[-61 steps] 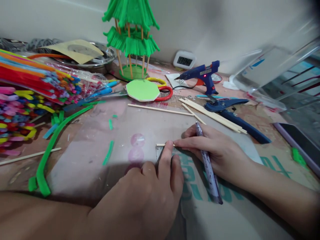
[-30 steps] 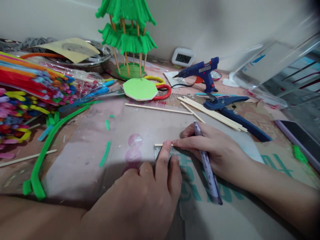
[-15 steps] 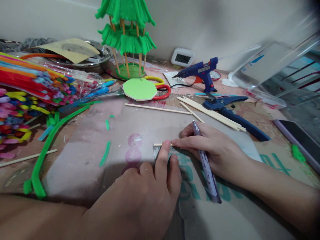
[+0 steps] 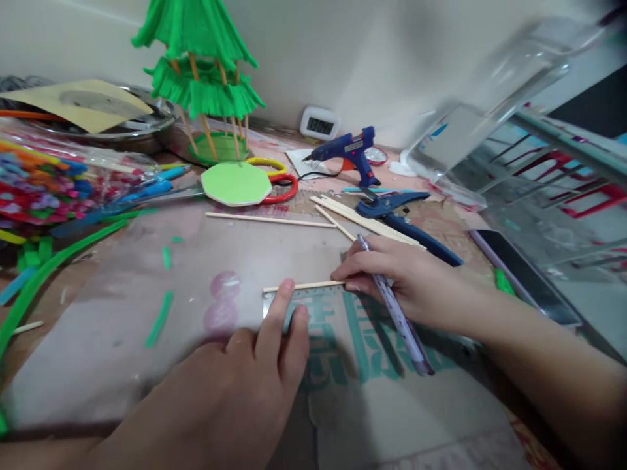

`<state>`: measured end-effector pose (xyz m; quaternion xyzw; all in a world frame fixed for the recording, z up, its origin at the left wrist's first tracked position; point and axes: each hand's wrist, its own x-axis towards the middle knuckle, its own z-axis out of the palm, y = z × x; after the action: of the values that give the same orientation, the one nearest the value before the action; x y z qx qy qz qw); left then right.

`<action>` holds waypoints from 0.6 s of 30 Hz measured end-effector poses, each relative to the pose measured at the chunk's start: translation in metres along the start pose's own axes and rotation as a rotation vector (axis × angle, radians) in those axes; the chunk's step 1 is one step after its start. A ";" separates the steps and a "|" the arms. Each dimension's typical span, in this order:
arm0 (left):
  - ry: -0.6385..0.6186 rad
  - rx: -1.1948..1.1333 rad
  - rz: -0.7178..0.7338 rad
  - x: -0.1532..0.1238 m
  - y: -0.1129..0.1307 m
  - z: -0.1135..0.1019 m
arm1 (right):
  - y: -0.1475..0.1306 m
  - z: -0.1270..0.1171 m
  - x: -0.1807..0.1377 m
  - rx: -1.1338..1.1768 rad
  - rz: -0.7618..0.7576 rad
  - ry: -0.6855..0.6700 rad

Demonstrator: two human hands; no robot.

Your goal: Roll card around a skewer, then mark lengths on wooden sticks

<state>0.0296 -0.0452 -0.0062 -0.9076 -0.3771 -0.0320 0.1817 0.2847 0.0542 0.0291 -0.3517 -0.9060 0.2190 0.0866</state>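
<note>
A: Item one, left hand (image 4: pixel 230 385)?
B: Lies low on the counter (image 4: pixel 108 339), fingers (image 4: pixel 277 307) stretched forward and pressed flat, not clenched. One fingertip touches the thin wooden stick (image 4: pixel 304 286); the next rests on the clear ruler (image 4: pixel 313 295) just below it.

A: Item two, right hand (image 4: pixel 406 281)?
B: Fingers closed around a pen (image 4: pixel 392 310), whose barrel slants back over the hand toward the wrist. The fingertips pin the stick's right end against the ruler's top edge.

A: Position of the stick?
B: Flat on the counter, near its middle, running left to right along the ruler, between the two hands and touched by both.

A: Remaining stock, far side?
B: Green pagoda model (image 4: pixel 200 72) upright near the wall; green octagon card (image 4: pixel 236 184) lying over red-and-yellow scissors (image 4: pixel 281 183); one long loose skewer (image 4: pixel 269 219); a bundle of skewers (image 4: pixel 367 222); blue glue gun (image 4: pixel 347 153); blue cutters (image 4: pixel 406 222); small digital clock (image 4: pixel 319 124).

A: Left edge?
B: Bagged pipe cleaners (image 4: pixel 44 183), mixed colours, plus green pipe cleaner pieces (image 4: pixel 159 320) scattered on the counter.

A: Right edge?
B: A dark phone (image 4: pixel 524 274), lying flat.
</note>
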 end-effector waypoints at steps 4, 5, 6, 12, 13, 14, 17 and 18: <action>-0.007 0.028 -0.010 -0.003 0.001 0.005 | 0.000 -0.006 -0.002 0.007 0.051 -0.030; -0.003 0.027 -0.001 -0.004 0.001 0.006 | -0.001 -0.006 -0.002 0.006 0.057 -0.032; 0.015 0.025 0.004 -0.006 0.001 0.009 | -0.001 -0.007 -0.002 0.005 0.060 -0.037; 0.146 -0.011 -0.010 -0.013 0.001 0.025 | -0.002 -0.009 -0.002 -0.005 0.074 -0.053; 0.154 -0.010 -0.012 -0.013 0.001 0.026 | -0.002 -0.009 -0.002 -0.007 0.076 -0.050; 0.149 -0.008 -0.011 -0.013 0.000 0.026 | -0.001 -0.008 -0.003 -0.009 0.074 -0.048; 0.120 -0.010 -0.006 -0.012 -0.001 0.023 | 0.000 -0.006 -0.003 -0.023 0.071 -0.040; 0.106 -0.009 -0.002 -0.011 -0.001 0.021 | 0.000 -0.006 -0.003 -0.028 0.069 -0.038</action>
<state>0.0190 -0.0447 -0.0275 -0.9051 -0.3677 -0.0819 0.1974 0.2886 0.0546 0.0342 -0.3797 -0.8978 0.2156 0.0569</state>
